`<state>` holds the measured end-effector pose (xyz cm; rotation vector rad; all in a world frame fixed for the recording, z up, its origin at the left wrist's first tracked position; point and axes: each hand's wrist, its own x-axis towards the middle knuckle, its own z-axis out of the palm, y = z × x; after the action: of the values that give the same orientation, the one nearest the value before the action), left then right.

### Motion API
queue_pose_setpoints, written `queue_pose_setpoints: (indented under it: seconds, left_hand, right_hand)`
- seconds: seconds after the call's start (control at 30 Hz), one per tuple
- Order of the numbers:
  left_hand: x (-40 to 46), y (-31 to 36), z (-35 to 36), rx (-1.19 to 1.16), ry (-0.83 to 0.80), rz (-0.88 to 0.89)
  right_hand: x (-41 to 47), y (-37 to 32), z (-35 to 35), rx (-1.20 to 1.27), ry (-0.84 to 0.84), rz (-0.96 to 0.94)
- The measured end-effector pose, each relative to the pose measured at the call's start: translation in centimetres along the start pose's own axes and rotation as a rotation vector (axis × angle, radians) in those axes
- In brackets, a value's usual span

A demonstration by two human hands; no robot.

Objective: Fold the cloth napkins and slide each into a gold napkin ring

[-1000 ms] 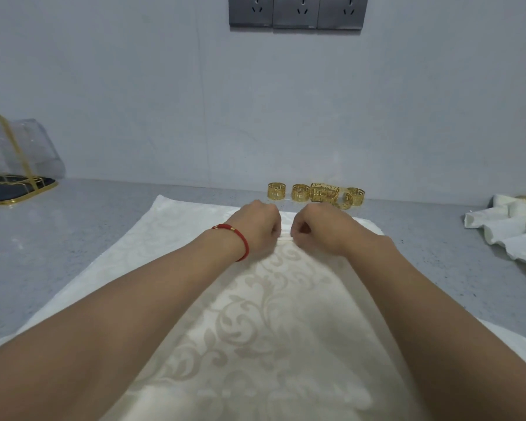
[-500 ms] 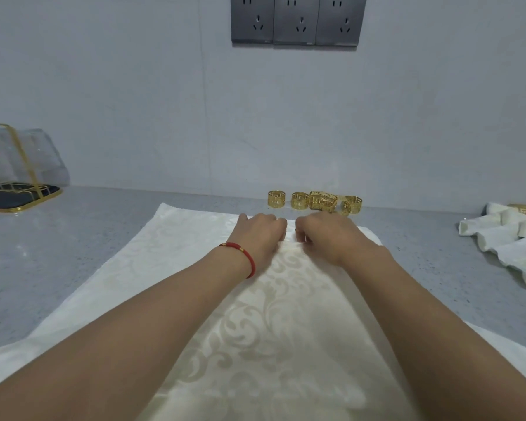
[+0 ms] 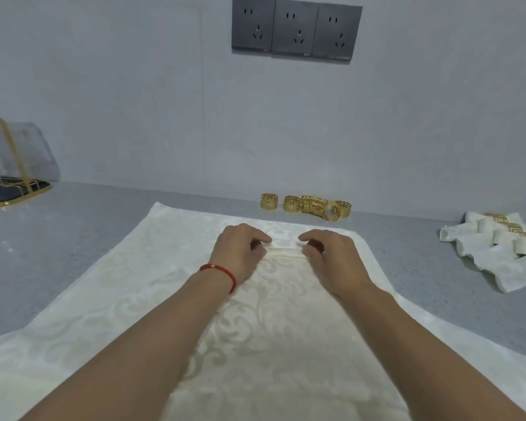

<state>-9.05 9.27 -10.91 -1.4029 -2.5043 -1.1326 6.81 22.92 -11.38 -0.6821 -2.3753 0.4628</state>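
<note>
A large cream napkin [image 3: 128, 287] with a leaf pattern lies spread on the grey counter [image 3: 58, 223], running from me toward the wall. My left hand [image 3: 240, 253], with a red cord on its wrist, and my right hand [image 3: 331, 256] sit side by side near its far edge. Each has its fingers curled and pinches a narrow raised fold of the cloth that runs between them. Several loose gold napkin rings [image 3: 313, 205] stand in a row by the wall, just beyond the napkin.
At the right edge lies a pile of rolled cream napkins in gold rings [image 3: 498, 247]. A clear bag with gold trim [image 3: 12, 168] rests on a dark tray at the far left. Three grey wall sockets [image 3: 296, 28] are above.
My hands were almost touching at the far edge; they have drawn a little apart and back toward me, and a raised fold now shows between them.
</note>
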Motion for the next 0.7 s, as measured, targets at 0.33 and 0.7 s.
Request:
queue_pose_setpoints:
  seconds: [0.33, 0.7]
  left_hand:
    - [-1.1, 1.6, -1.0, 0.623, 0.029, 0.304]
    - [-1.2, 1.4, -2.1, 0.409, -0.181, 0.184]
  right_hand:
    - [-0.6, -0.1, -1.1, -0.414, -0.014, -0.293]
    - [-1.0, -0.2, -2.5, -0.141, -0.131, -0.079]
